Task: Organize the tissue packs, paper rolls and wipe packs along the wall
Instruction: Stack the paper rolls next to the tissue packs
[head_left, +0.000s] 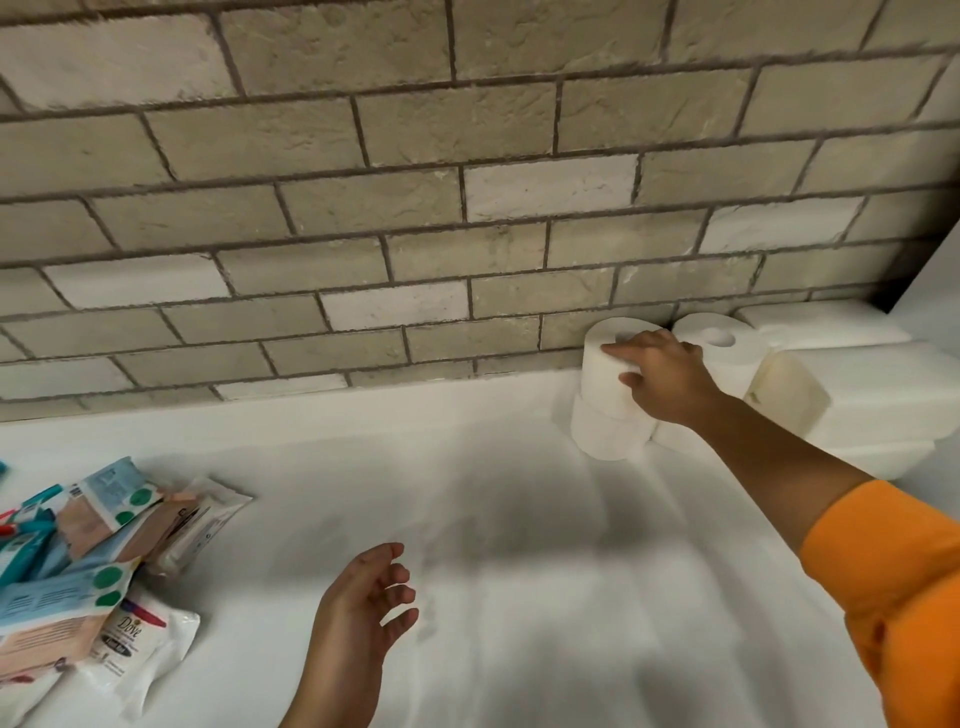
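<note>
Head view: the right hand (665, 374) reaches to the far right part of the desk (519, 519). Its fingers (623, 353) lie over the top of the top roll (605, 371), with the thumb curled against the roll's side, so the hand grips it. That roll sits upright on a lower roll (608, 434), and the pair touches the brick wall (363, 208). Just to the right stands a second stack of rolls (719, 345). Past it a roll on its side (789, 397) leans against the white tissue packs (872, 387) piled in the far right corner.

The left hand (363, 608) hovers over the near edge, fingers loosely spread and holding nothing. The wipe packs (78, 551) lie in a loose heap at the left edge, well apart from the wall.

The step in hand looks like seating this roll squarely on the one beneath. Next, the hand would need to let go gently so the stack does not tip. Then the wipe packs need carrying over and lining up along the wall's bare stretch.
</note>
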